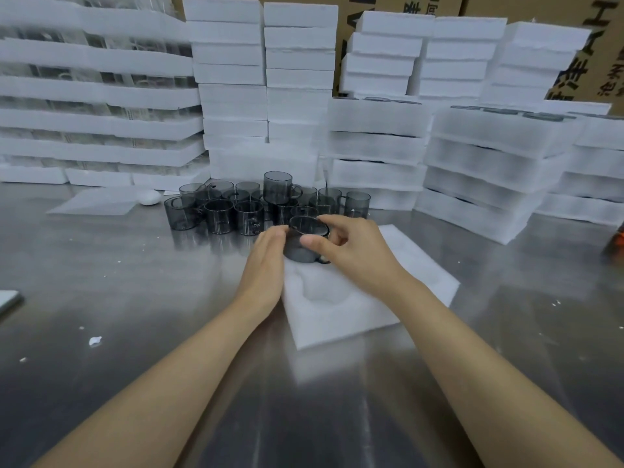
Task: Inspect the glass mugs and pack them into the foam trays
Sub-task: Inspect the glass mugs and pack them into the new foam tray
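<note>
Head view: the right hand (351, 251) grips the dark glass mug (304, 241) — mouth up, just above the foam tray (337, 319) — while the left hand's (266, 261) straight fingers steady its side.

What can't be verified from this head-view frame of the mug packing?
- Held mug: lower side and handle covered by the left hand and right hand.
- Foam tray: far pockets hidden behind both hands; white-on-white blurs pocket edges.
- Orange object: cut off by right edge.

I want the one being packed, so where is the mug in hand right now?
In the head view, centre: the mug is held between both hands over the far end of the foam tray, just before the mug cluster.
</note>
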Motion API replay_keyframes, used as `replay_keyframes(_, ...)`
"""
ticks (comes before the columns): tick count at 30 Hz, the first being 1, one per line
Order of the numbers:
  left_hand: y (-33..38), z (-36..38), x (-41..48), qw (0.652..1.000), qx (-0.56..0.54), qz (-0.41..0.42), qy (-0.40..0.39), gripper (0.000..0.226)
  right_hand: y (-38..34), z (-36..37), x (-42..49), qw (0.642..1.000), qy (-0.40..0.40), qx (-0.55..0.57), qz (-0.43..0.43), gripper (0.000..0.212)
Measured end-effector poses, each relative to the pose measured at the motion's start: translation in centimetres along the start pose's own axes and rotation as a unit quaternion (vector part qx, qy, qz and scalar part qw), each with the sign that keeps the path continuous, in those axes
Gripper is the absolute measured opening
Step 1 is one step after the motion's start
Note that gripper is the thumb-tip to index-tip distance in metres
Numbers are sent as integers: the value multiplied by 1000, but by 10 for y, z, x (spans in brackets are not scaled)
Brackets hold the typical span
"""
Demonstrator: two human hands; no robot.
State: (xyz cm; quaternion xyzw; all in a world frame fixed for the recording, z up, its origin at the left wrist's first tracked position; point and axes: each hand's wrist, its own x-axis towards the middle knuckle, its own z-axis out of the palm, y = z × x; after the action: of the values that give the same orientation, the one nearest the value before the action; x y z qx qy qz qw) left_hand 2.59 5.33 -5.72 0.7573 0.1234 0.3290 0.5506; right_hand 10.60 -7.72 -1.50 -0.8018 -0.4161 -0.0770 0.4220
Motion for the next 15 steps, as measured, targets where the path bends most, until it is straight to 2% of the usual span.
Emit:
replay_keyframes(6,0,0,0,997,-57,-50,-36,39,0,-6,-3,996,-55,-65,-17,65)
replay_keyframes(9,1,-2,-2,993,-75,-52,-74,47,-1,-9,-3,992,-89,-80,-36,67)
replay_keyframes(13,6,-5,-1,987,-66,-92,-112,37,-1,-12,-2,986,-123,-104,-31,68)
replay_keyframes(15,9,-6,0,981,-98,-121,-114,38,-1,-11,-1,983,-135,-120,-30,68)
